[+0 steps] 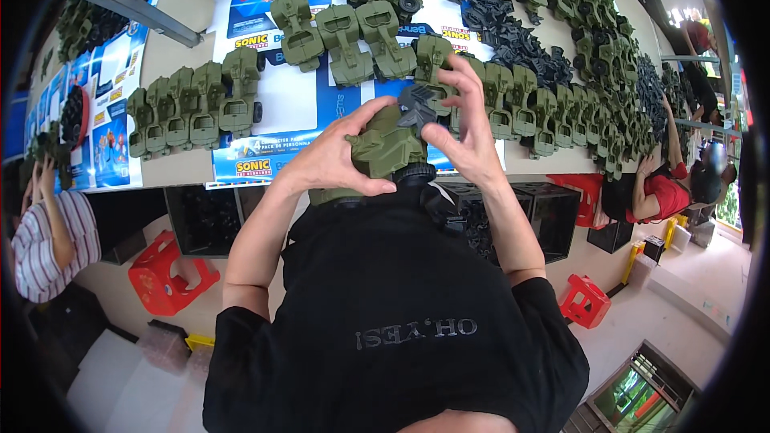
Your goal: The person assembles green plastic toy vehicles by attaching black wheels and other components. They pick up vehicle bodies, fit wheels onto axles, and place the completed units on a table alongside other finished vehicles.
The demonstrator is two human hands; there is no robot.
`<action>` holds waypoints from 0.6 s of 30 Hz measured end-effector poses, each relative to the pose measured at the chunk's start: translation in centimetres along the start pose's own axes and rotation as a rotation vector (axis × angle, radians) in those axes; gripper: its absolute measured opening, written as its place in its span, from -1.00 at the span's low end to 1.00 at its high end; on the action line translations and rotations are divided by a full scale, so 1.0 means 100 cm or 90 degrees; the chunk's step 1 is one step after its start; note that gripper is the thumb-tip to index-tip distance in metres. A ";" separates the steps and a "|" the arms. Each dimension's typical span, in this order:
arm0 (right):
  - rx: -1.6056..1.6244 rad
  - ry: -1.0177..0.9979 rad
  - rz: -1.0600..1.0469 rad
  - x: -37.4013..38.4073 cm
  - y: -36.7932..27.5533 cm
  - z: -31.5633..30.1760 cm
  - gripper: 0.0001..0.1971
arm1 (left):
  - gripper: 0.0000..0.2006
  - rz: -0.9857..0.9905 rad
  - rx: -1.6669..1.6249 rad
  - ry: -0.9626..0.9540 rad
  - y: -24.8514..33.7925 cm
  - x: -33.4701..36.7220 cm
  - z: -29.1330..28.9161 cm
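Close to my chest, at the table's near edge, my left hand [333, 152] is closed around an olive-green toy truck [383, 147] with a black wheel [415, 173]. My right hand [473, 132] pinches a small dark grey plastic part [415, 106] at the truck's upper end. Whether that part is seated on the truck or only held against it, I cannot tell. Just beyond my hands stand green toy truck bodies [345, 44] in a row. A pile of dark grey parts [513, 40] lies farther right.
More green trucks [180, 108] line the left, and many fill the right [597, 56]. Blue printed sheets [277, 132] cover parts of the table. A metal post [132, 8] rises at left. Below are black crates [553, 220] and red stools [172, 273]. Other people [56, 232] work on both sides.
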State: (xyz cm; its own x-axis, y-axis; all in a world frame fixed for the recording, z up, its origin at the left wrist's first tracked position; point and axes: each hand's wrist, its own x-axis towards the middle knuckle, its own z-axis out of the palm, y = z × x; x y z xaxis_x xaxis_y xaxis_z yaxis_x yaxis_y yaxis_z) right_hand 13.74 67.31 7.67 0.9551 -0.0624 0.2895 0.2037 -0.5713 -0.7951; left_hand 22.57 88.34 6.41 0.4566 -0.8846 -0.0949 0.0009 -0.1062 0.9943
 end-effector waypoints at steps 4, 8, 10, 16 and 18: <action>0.073 -0.247 -0.196 0.009 0.017 -0.014 -0.43 | -0.02 -0.007 -0.059 -0.054 -0.003 0.001 -0.003; 0.176 -0.307 -0.120 0.009 -0.002 -0.034 -0.47 | -0.01 0.013 -0.117 -0.096 -0.014 0.005 0.000; 0.117 -0.396 -0.054 0.017 -0.009 -0.046 -0.42 | -0.01 -0.010 -0.111 -0.140 -0.015 0.006 0.000; 0.088 -0.249 0.086 0.022 -0.007 -0.065 -0.51 | 0.04 -0.067 0.017 -0.064 0.009 0.007 0.005; 0.280 -0.195 0.215 0.007 0.008 -0.055 -0.54 | 0.04 -0.096 0.045 -0.035 0.017 0.008 0.011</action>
State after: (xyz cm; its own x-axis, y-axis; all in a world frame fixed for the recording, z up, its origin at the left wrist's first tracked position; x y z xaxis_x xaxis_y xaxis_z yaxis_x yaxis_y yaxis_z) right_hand 13.38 62.28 10.18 0.9872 0.0935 -0.1293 -0.1124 -0.1672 -0.9795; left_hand 21.92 86.92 8.00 0.4065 -0.8794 -0.2478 0.0027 -0.2701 0.9628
